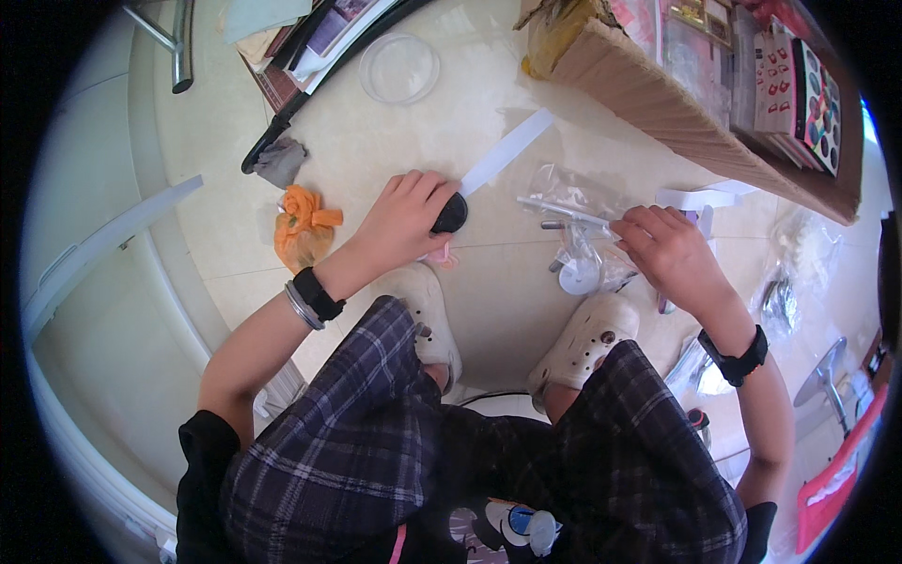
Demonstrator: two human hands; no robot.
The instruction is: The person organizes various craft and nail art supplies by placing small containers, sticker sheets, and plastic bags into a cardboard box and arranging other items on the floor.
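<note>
My left hand (403,217) grips a small black round object (452,213) low over the tiled floor, its fingers curled around the far side. Beyond it, a flat white strip (509,151) angles away to the upper right. Something pink (442,256) pokes out below the hand, partly covered. Between the thumb and fingers of my right hand (669,255) is the end of a thin white stick (560,208), which points left. Under and around that stick lie a transparent plastic bag (574,185) and a white disc (581,276).
An open cardboard box (655,120) packed with cases and palettes stands at the upper right. To the left sit a knotted orange bag (303,236) and a grey cloth (280,161). A transparent round dish (399,68) rests near papers. Plastic packages (789,282) lie at the right.
</note>
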